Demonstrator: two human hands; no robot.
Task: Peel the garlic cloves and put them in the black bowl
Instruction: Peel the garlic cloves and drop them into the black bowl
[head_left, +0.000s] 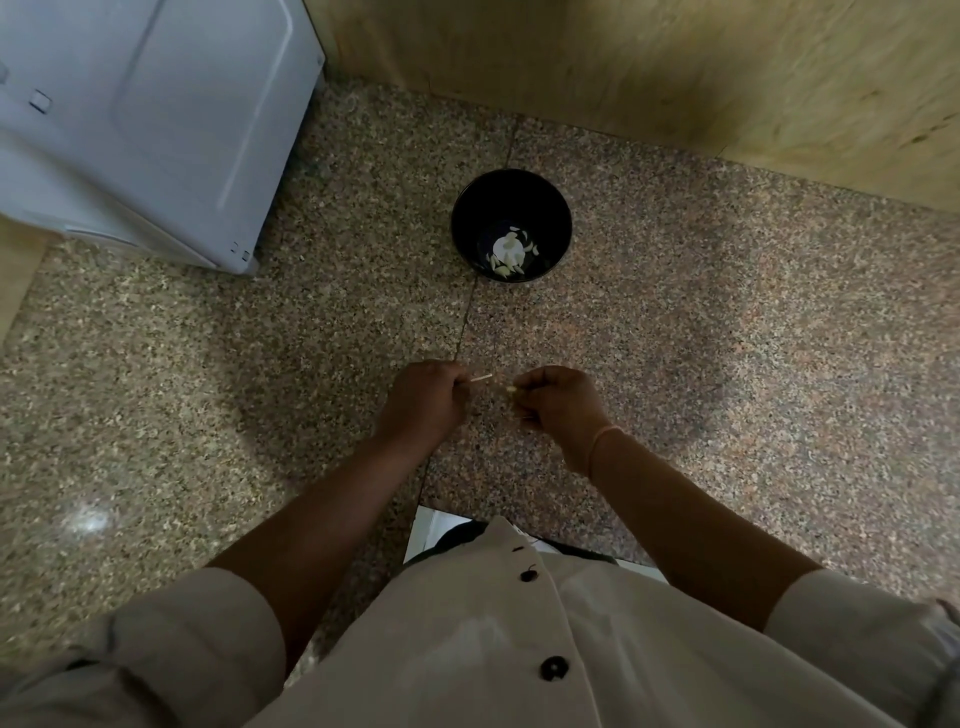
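1. Pinching a thin pale strip of skin (481, 378) between curled fingers, the left hand (423, 400) holds it out sideways from the clove. I judge this the peeling pull, directed away from the flesh so the skin tears off cleanly.
2. The right hand (558, 402) has its fingers curled tightly round a small garlic clove (511, 388), of which only a pale tip shows. It seems to act as the anchor, though in this dim view I cannot tell how much skin is left on the clove.
3. Both hands sit close together above the speckled stone surface (727, 338), near the body, likely so that scraps fall short of the bowl.
4. The black bowl (467, 208) stands well apart, straight ahead of the hands, with several peeled cloves (511, 252) lying at its bottom. That puts it an easy reach forward for the next drop.
5. A white appliance (156, 130) sits to the rear left, clear of the work.
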